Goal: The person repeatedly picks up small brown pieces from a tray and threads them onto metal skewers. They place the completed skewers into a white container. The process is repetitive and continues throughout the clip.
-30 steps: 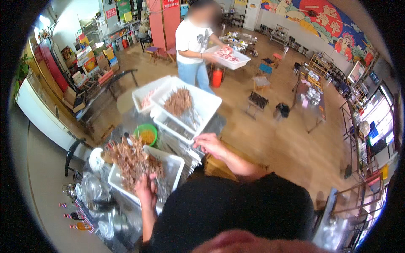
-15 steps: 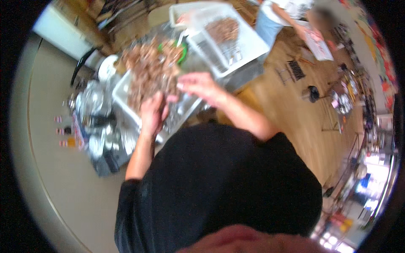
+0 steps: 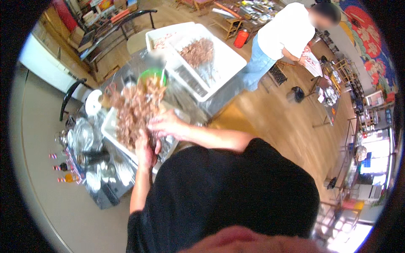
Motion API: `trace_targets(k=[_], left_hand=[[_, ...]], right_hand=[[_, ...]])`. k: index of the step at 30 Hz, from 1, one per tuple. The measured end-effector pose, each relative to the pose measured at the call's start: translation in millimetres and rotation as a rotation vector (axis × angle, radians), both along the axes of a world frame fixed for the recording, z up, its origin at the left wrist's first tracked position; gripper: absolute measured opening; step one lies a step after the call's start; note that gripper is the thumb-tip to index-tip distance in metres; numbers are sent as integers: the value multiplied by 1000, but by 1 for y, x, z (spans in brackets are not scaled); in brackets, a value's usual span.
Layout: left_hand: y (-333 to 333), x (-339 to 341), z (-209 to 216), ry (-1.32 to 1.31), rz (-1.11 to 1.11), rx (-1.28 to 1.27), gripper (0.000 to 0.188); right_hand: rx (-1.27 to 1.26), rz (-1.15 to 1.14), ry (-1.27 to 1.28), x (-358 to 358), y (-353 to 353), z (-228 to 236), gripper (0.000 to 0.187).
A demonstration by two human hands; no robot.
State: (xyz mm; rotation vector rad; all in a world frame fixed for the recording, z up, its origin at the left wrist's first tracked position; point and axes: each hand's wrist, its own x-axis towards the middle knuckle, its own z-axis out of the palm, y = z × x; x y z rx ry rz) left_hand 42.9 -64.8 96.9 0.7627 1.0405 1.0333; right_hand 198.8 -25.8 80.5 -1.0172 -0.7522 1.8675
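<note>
My left hand is closed over the near side of a white tray, its thumb up. Close against it, my right hand reaches in from the right with bent, closed fingers. Whatever lies between the two hands is too blurred to make out. Just beyond them a heap of crinkled reddish-brown pieces fills the tray and spills past its far side. Small shiny pieces lie at the tray's near right. A green bowl with more brown pieces stands behind the heap.
Two overlapping white bins sit farther back on the grey table, one holding brown pieces. Clear plastic bags, jars and bottles crowd the left. A person in a white shirt stands beyond the table's right end, holding a white tray.
My right hand has come in against my left, its fingers now bent. The whole view has shifted, showing the table lower and more of the other person.
</note>
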Motion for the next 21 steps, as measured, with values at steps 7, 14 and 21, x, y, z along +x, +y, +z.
trace_targets(k=[7,14,21], left_hand=[[6,3,0,112,-104,97,41],[12,3,13,231,-188,220,41],[11,-8,12,181,-220,158,31]], right_hand=[[75,-2,47,4,9,-25,10],[116,8,11,15,7,4,17],[114,-28,-8,10,1,9,13]])
